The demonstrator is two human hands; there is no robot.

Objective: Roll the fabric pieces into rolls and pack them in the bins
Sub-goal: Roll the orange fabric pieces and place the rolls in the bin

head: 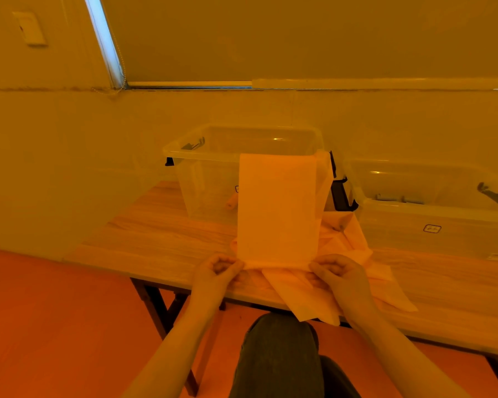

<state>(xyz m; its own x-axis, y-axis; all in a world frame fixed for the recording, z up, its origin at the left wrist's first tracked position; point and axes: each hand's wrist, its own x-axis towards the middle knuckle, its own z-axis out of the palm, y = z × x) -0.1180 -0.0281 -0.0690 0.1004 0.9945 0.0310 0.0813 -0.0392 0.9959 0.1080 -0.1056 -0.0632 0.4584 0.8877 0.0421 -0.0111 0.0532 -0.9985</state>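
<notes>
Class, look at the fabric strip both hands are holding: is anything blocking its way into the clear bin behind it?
Nothing visible blocks it. The left hand and right hand pinch the near end of the fabric strip, whose far end already drapes over the front rim of the clear bin. The bin has no lid on.

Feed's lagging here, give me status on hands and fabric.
Left hand and right hand pinch fabric strip's near end. Strip drapes over left bin. Loose fabric pile underneath.
</notes>
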